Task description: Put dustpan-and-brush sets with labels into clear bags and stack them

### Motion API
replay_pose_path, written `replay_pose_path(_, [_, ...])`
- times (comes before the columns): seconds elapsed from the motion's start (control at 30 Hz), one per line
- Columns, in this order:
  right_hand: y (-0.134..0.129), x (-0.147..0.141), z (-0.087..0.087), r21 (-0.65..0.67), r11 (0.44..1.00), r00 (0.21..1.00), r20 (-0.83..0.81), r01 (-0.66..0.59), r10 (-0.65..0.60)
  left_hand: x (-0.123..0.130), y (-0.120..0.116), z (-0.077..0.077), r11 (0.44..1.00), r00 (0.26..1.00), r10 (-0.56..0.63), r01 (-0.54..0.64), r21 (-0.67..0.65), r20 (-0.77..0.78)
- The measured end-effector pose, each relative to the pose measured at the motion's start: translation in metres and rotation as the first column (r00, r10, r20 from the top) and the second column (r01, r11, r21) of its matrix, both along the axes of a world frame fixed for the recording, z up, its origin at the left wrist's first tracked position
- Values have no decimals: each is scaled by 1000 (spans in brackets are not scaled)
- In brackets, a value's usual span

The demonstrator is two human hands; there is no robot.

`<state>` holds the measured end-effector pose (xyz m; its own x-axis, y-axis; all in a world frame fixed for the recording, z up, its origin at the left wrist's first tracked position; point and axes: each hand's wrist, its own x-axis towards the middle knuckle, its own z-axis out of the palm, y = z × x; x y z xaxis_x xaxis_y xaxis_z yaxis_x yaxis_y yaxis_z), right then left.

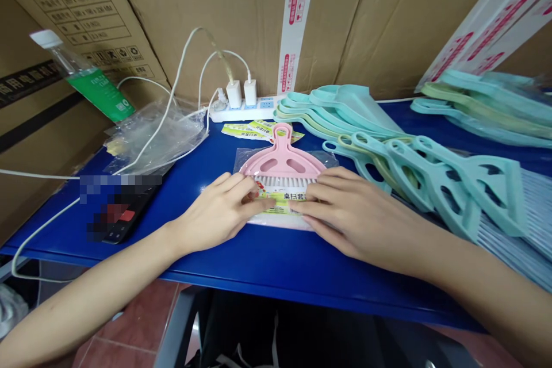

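Observation:
A pink hand brush and dustpan set (282,155) lies on the blue table in a clear plastic bag, its handle pointing away from me. White bristles show beneath the pink head, and a yellow-green label card (280,195) covers the lower part. At the left edge of the bag, my left hand (224,210) has its fingers curled, the thumb resting on the label. My right hand (353,213) grips the opposite edge, thumb and fingers closed over the card's right side. The fingers partly hide the label and both sides of the bag.
Turquoise dustpans (345,106) are stacked behind, with turquoise brushes (448,184) at right and bagged sets (491,103) farther back. Several label cards (245,131) lie near a white power strip (263,108). At left are plastic bags (159,126), a bottle (92,83), a phone (129,213) and cables.

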<state>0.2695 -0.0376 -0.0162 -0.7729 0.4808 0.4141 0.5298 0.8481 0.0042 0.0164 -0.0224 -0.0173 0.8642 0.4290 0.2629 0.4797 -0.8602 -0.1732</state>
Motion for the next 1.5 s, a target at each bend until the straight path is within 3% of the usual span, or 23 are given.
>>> replay_pose_path(0.27, [2,5,4,-126,992,999,-43,10,-15,0,-1,3,999,998,30,-32,-29,-52])
replay_pose_path(0.4, [2,8,8,-199,980,999,-44,12,-22,0,-2,1,998,998,-31,34,59,-49])
replay_pose_path(0.67, [0,6,6,-146,989,999,-43,13,-20,2,-7,4,987,992,-91,102,128,-92])
replay_pose_path(0.97, [0,2,1,-58,998,1000,-1,4,-4,1,-5,3,993,994,-83,88,73,-69])
replay_pose_path(1.5, [2,10,6,-164,984,997,-20,66,-70,-5,-4,10,1000,1000,-3,4,19,-28])
